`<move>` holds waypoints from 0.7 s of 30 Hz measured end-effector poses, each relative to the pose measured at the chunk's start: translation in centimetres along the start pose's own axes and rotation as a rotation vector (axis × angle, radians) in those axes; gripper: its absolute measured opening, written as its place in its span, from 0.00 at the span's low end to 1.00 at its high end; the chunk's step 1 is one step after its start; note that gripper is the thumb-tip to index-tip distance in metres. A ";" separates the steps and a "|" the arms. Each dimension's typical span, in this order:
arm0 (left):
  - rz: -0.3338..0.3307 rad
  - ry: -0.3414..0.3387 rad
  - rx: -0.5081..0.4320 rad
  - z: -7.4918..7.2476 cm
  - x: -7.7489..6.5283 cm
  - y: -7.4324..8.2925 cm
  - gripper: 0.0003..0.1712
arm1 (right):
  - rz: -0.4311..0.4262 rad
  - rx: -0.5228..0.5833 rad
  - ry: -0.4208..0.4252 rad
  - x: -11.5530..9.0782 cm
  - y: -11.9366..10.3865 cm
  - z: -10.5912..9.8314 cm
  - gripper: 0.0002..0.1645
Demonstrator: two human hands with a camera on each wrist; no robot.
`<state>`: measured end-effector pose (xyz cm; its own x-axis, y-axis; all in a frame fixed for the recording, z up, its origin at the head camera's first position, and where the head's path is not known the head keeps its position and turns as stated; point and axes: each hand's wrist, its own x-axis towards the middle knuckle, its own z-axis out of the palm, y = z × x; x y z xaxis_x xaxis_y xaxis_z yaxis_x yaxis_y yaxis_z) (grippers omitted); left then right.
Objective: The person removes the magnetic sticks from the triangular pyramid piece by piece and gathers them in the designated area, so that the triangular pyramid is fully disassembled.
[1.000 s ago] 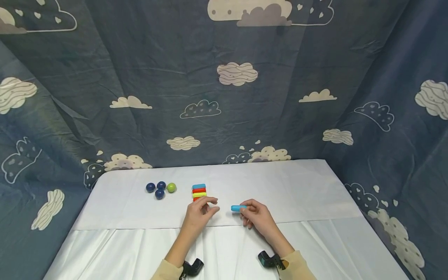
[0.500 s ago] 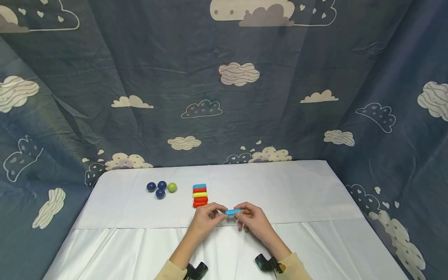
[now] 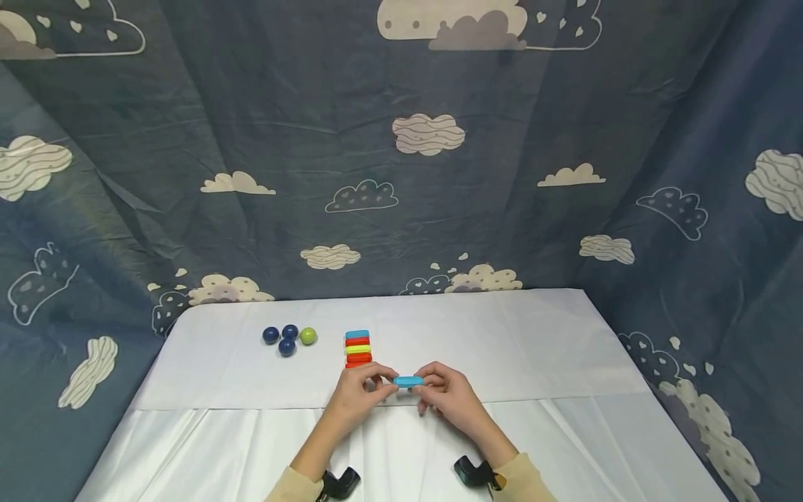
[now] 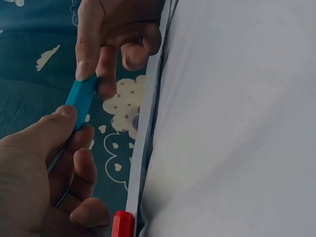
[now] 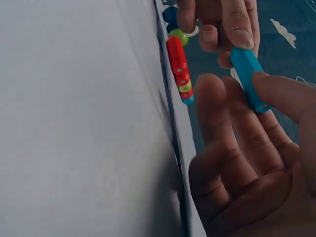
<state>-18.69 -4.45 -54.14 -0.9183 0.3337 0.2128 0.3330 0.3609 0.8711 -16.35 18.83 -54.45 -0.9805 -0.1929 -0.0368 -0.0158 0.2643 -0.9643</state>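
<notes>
A small light-blue plastic bar (image 3: 408, 382) is held level above the white cloth, between both hands. My left hand (image 3: 356, 397) pinches its left end with thumb and fingers. The other end is pinched by my right hand (image 3: 453, 401). A small dark spot shows at that end of the blue bar (image 5: 248, 79) in the right wrist view. Just behind the left hand lies a row of similar bars (image 3: 358, 348) in blue, red and yellow. The nearest red bar is partly hidden by the left hand's fingers.
Several dark blue balls (image 3: 286, 347) and one green ball (image 3: 308, 336) sit together at the left of the white-covered table (image 3: 502, 348). A dark curtain with cloud prints (image 3: 270, 139) hangs behind and at both sides.
One second ago only the right hand held the blue bar. The right hand has brought it leftward, and the left hand has taken hold of its left end. The row and balls stay put.
</notes>
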 end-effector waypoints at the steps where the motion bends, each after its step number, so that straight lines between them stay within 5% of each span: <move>1: -0.002 0.001 0.007 -0.3 -0.1 -0.1 0.07 | -0.008 -0.018 0.004 0.1 -0.2 0.2 0.14; 7: -0.031 0.026 0.044 -2.2 -0.8 -0.8 0.07 | -0.010 -0.162 0.028 1.3 -1.4 2.2 0.09; 21: -0.086 0.192 0.219 -5.1 -1.7 -3.3 0.08 | -0.009 -0.294 -0.015 5.0 -2.2 6.6 0.08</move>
<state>-19.33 -10.61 -55.10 -0.9620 0.1300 0.2401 0.2708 0.5667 0.7782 -19.89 11.06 -54.22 -0.9771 -0.2097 -0.0351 -0.0823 0.5250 -0.8471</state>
